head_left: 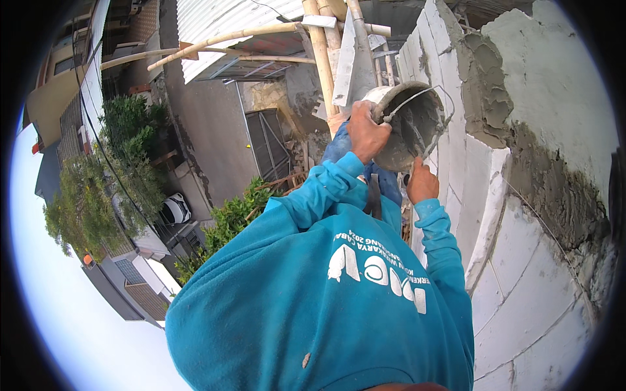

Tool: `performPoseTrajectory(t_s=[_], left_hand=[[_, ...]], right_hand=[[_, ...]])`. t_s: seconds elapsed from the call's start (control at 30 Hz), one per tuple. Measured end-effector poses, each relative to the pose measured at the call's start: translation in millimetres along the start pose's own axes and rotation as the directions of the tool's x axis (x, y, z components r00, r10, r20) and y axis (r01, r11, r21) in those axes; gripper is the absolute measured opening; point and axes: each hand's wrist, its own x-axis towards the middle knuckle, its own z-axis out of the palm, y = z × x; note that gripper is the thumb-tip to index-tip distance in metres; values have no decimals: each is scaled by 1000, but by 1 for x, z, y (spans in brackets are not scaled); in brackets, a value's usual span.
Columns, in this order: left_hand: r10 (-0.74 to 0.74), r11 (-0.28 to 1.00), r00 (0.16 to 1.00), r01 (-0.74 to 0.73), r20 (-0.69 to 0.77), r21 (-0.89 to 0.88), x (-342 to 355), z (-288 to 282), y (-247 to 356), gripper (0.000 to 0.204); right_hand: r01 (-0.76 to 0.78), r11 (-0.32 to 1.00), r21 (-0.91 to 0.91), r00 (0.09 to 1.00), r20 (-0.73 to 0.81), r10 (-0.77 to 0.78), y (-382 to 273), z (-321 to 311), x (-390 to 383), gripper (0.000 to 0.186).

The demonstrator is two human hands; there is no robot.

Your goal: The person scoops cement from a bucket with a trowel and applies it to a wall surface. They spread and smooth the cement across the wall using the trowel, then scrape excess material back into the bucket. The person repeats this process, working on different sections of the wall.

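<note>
My left hand (368, 132) is closed on the near-left rim of a mortar-stained bucket (389, 100), which is tilted so its mouth faces me. Grey mortar coats its inside, and a wire handle (452, 107) loops over the right side. At the lower right of the mouth, my right hand (422, 181) is closed round a mortar-covered tool (417, 135) that looks like a trowel; its end lies inside the bucket. The fingers of this hand partly hide its grip. Both forearms wear teal sleeves.
Right of me stands a pale block wall (521, 287) with wet grey mortar (544, 176) along its top and a string across it. Bamboo poles (319, 62) and a board (355, 62) rise ahead. Far below on the left are a paved lane (212, 124), trees and a parked car (176, 208).
</note>
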Motion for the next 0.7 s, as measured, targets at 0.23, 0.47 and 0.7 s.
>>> performPoseTrajectory(t_s=[0.23, 0.47, 0.7], left_hand=[[-61, 997, 996, 59, 61, 45, -35, 19, -29, 40], [-86, 995, 990, 79, 111, 65, -29, 12, -39, 40], [-136, 990, 979, 127, 149, 68, 20, 24, -73, 40]], right_hand=[[178, 950, 256, 965, 144, -220, 18, 17, -32, 48], [199, 716, 669, 960, 14, -280, 12, 59, -13, 51], [136, 842, 522, 991, -57, -125, 13, 45, 2, 42]])
